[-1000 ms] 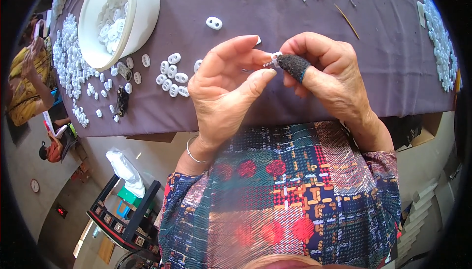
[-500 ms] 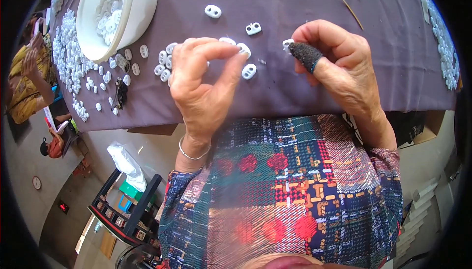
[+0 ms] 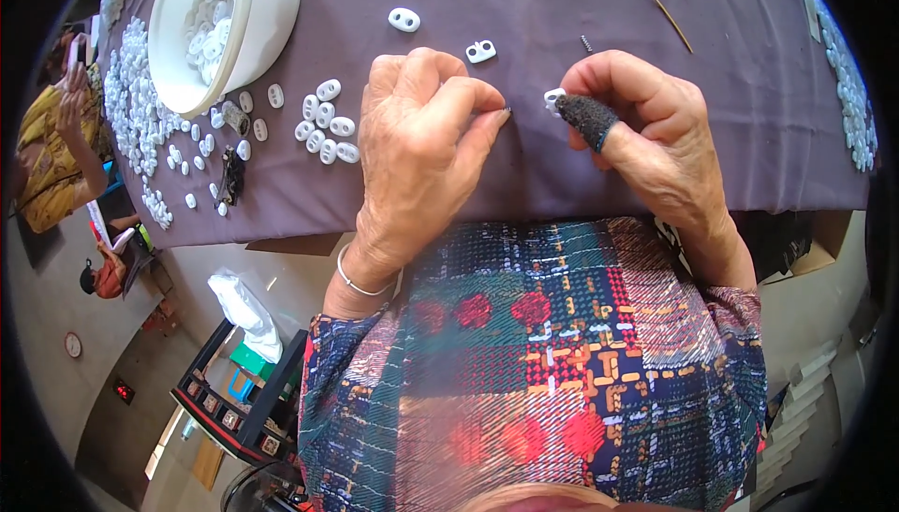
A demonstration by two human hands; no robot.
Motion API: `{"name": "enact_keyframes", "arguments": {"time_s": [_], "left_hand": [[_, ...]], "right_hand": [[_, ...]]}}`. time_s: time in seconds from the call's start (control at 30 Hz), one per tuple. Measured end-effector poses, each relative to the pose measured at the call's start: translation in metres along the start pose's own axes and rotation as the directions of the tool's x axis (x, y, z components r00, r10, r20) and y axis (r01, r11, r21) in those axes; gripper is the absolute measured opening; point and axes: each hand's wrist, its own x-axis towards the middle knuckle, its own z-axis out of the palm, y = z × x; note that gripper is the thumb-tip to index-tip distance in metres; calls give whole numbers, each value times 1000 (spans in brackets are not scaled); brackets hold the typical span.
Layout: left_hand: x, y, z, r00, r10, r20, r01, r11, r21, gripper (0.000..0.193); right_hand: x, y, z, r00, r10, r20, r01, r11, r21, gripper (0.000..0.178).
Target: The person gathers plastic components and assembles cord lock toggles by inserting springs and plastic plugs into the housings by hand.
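a small white piece (image 3: 553, 97) sits pinched in the right hand (image 3: 651, 124), against a thumb wearing a dark cover (image 3: 586, 121). left of it, over the purple-grey cloth (image 3: 787, 128), the left hand (image 3: 421, 133) is narrow, thumb and forefinger tips close together; i can't tell whether they grip anything. a spring (image 3: 586, 43) lies beyond the right hand, and farther left two-holed white pieces (image 3: 325, 115) cluster near a white tub (image 3: 278, 25).

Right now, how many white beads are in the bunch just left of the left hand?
8 beads: one on top, then two, two, and three at the bottom. The left hand may hide more.
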Motion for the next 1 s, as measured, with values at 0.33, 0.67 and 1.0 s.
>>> {"name": "enact_keyframes", "arguments": {"time_s": [0.33, 0.67, 1.0], "left_hand": [[-6, 20, -5, 838, -495, 230, 451, 391, -802, 19], [-12, 18, 0, 820, -507, 266, 437, 253, -863, 22], [-11, 22, 1, 809, -541, 232, 453, 320, -832, 22]], "right_hand": [[-1, -3, 3, 1000, -3, 26, 2, 999, 37, 12], [1, -2, 7, 996, -81, 45, 83, 996, -42, 22], [3, 2, 9, 995, -98, 35, 101, 992, -73, 20]]}}
